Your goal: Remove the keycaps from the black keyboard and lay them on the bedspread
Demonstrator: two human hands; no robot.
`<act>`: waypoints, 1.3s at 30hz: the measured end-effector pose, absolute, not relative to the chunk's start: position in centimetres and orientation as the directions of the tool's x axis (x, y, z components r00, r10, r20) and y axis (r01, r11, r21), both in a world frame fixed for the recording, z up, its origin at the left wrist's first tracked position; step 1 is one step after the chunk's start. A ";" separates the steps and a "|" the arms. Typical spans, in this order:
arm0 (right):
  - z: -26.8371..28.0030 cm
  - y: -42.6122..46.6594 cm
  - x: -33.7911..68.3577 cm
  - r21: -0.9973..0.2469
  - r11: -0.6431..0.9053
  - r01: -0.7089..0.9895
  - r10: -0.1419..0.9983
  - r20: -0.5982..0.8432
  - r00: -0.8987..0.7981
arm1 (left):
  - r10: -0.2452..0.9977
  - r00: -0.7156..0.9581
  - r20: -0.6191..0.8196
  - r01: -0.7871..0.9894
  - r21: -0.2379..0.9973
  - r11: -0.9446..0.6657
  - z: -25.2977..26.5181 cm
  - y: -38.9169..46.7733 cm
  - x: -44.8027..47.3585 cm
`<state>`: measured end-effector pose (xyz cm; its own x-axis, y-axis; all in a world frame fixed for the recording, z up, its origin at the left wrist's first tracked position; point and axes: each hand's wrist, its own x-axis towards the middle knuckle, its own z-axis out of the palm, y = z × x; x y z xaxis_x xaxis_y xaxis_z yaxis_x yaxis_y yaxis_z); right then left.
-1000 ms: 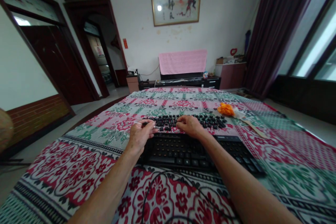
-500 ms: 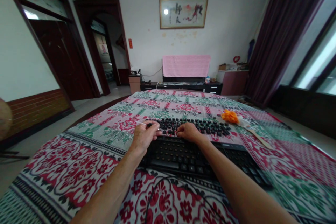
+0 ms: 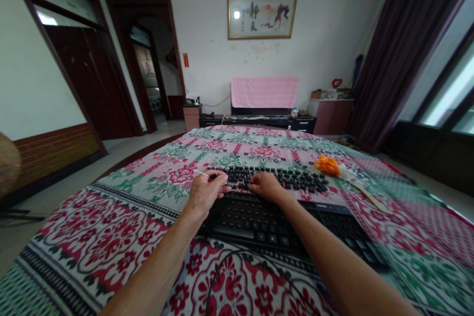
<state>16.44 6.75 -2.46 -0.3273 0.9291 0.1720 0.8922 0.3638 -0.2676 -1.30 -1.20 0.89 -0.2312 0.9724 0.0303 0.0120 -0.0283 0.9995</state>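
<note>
A black keyboard [image 3: 255, 224] lies on the patterned cloth, many of its keycaps off across the main section. Beyond its back edge, loose black keycaps [image 3: 296, 177] are laid out in rows. My left hand [image 3: 207, 191] is closed over the left end of these rows. It pinches a small black piece, seemingly a keycap [image 3: 214, 176], and a thin white stick [image 3: 200, 173] juts out from it. My right hand [image 3: 267, 186] reaches down among the keycaps, fingers bent together. Whatever its fingertips grip is hidden.
Right of the keycaps lie a crumpled orange cloth [image 3: 327, 164] and a pale flat wooden stick [image 3: 372, 198]. The keyboard's black cable [image 3: 222, 260] loops over the near tablecloth [image 3: 122, 237]. A low black cabinet [image 3: 255, 122] stands beyond the table.
The view has shifted slightly. My right fingers look more tucked in over the keycaps. My left hand keeps its pinch in nearly the same place.
</note>
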 end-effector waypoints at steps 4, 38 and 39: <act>-2.4 6.6 16.3 -0.272 0.322 0.907 0.945 0.152 -0.290 | 0.974 -0.225 0.017 0.028 1.000 -0.011 1.3 -1.4 -1.1; -3.0 2.9 18.6 -0.334 0.452 0.827 0.891 0.213 -0.401 | 0.982 0.083 0.168 0.795 0.583 -0.167 -0.3 -4.7 2.9; -3.0 2.9 18.6 -0.326 0.446 0.833 0.894 0.208 -0.397 | 0.980 0.083 0.181 0.816 0.553 -0.171 -0.2 -4.9 3.2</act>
<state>18.56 2.88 -2.99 -0.3968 0.8940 0.2080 0.8335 0.4459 -0.3264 3.15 -4.93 -0.21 0.0828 0.9800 0.1809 0.8156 -0.1709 0.5528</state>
